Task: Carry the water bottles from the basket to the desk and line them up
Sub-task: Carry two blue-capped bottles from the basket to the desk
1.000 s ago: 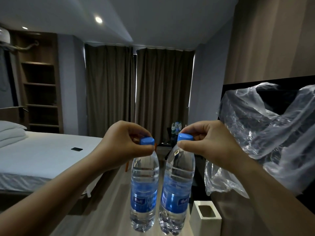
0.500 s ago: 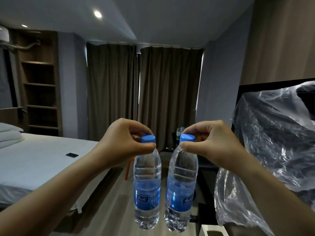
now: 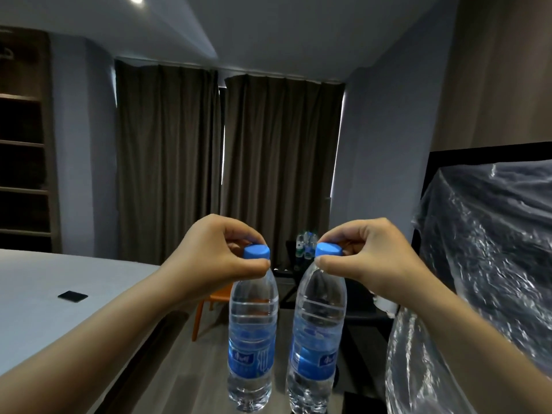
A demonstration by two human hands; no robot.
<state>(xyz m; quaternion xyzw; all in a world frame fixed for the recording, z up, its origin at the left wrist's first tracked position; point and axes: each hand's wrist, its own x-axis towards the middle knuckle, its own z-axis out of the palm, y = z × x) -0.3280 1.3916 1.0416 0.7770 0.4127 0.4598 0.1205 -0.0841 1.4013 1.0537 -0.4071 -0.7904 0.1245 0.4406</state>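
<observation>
Two clear water bottles with blue caps and blue labels hang side by side in front of me. My left hand pinches the neck of the left bottle just under its cap. My right hand pinches the cap and neck of the right bottle. Both bottles hang upright over the wooden floor, close together but apart. Far ahead, a dark desk near the curtains carries several small bottles. No basket is in view.
A bed with a dark phone on it fills the left. An orange chair stands by the desk. A screen draped in clear plastic juts out on the right. The floor aisle runs between them.
The view has advanced along the aisle toward the curtains and desk. The plastic-draped screen has slid further right, the white bin has dropped out of view, and both bottles stay held the same way.
</observation>
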